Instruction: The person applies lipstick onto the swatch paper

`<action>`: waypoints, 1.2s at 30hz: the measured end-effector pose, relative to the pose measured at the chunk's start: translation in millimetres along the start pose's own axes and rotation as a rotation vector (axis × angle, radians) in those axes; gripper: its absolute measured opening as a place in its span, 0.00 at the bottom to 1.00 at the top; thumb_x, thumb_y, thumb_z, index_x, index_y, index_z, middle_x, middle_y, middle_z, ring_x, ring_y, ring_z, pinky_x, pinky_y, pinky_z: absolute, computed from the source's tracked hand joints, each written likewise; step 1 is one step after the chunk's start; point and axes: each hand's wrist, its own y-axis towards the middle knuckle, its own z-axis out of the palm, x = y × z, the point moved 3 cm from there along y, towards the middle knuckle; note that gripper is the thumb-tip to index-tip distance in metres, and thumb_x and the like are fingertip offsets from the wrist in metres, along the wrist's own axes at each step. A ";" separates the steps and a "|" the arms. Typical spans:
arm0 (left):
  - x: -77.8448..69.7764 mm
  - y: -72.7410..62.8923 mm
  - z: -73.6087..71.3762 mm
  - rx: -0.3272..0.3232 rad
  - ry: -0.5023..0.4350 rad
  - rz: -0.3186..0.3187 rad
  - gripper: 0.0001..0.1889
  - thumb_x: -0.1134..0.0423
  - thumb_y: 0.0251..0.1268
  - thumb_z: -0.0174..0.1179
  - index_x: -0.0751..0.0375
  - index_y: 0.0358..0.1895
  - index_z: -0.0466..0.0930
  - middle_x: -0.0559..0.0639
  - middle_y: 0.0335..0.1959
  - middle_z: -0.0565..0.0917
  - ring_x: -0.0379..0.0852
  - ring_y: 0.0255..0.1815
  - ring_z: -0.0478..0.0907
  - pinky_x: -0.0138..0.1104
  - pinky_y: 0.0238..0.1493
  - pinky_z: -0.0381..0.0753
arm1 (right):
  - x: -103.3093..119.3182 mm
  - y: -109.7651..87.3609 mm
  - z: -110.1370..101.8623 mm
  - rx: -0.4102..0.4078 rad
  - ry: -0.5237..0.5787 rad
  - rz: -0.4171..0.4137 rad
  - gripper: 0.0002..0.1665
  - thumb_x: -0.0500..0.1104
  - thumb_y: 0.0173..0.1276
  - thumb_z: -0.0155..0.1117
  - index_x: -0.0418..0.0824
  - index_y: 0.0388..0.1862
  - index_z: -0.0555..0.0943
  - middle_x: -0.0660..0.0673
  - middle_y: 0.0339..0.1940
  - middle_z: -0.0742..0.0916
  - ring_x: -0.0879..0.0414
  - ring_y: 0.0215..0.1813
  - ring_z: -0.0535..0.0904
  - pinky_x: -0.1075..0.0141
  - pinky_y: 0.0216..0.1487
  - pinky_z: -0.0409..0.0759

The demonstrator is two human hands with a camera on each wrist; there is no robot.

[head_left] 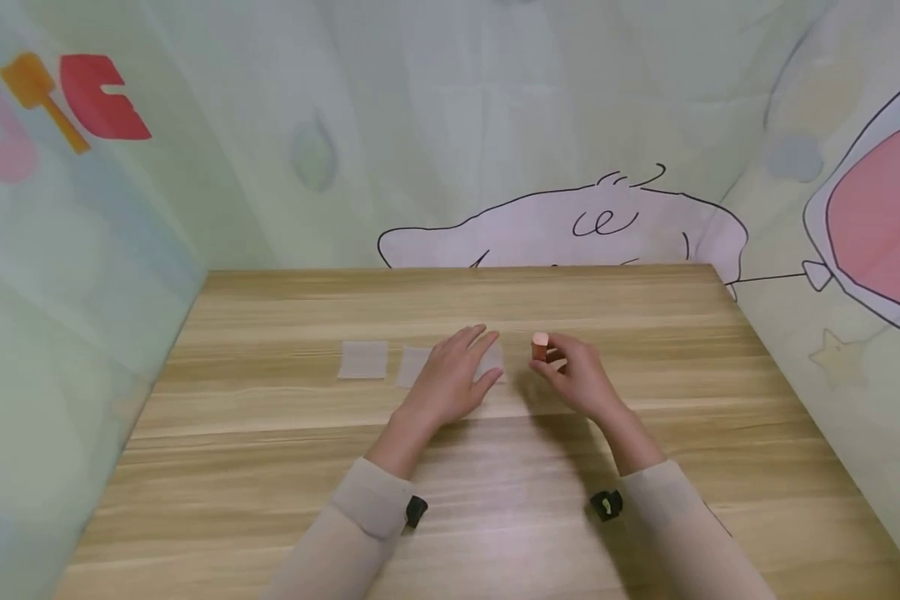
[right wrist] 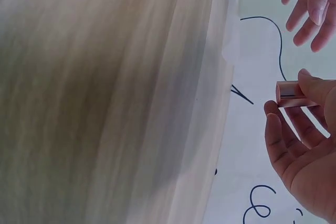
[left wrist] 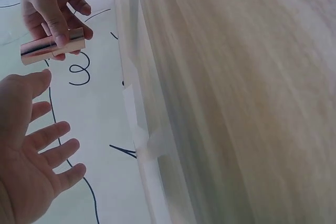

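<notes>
My right hand (head_left: 576, 379) pinches a shiny rose-gold lipstick tube (head_left: 539, 347) between thumb and fingers, holding it above the table. In the right wrist view the tube (right wrist: 289, 90) lies sideways across the fingertips, one end toward the camera. My left hand (head_left: 453, 375) hovers palm down with spread fingers, holding nothing. It overlaps thin whitish square sheets: one sheet (head_left: 412, 365) shows at its left and another (head_left: 492, 357) behind its fingers. Seen from the left wrist, the left thumb points toward the tube (left wrist: 37, 51), with a small gap between them.
A further whitish sheet (head_left: 363, 360) lies flat to the left on the wood-grain table (head_left: 270, 467). Printed cloth walls (head_left: 457, 125) with cartoon drawings stand behind the table and along both sides. Dark wrist cameras are worn at both sleeves.
</notes>
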 end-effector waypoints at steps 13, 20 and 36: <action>0.9 -4.4 -11.1 -0.063 -0.025 0.033 0.29 0.49 0.78 0.55 0.58 0.75 0.67 0.57 0.74 0.68 0.55 0.75 0.65 0.51 0.75 0.62 | 14.8 1.4 2.9 0.013 -0.009 -0.030 0.08 0.34 0.66 0.72 0.42 0.35 0.80 0.44 0.39 0.87 0.47 0.47 0.86 0.57 0.36 0.85; -0.4 -8.2 -17.8 -0.101 -0.029 0.066 0.27 0.51 0.78 0.56 0.58 0.73 0.70 0.57 0.72 0.72 0.54 0.73 0.68 0.50 0.74 0.63 | 20.8 2.6 3.5 0.018 -0.007 -0.037 0.07 0.35 0.66 0.72 0.41 0.37 0.81 0.44 0.39 0.86 0.47 0.48 0.86 0.56 0.37 0.85; 2.6 -19.4 -31.4 -0.170 -0.040 0.108 0.23 0.53 0.76 0.58 0.59 0.68 0.76 0.55 0.67 0.77 0.53 0.70 0.72 0.49 0.74 0.64 | 34.3 4.2 9.3 -0.011 0.019 -0.080 0.07 0.35 0.66 0.73 0.40 0.38 0.82 0.45 0.38 0.87 0.47 0.46 0.86 0.53 0.36 0.86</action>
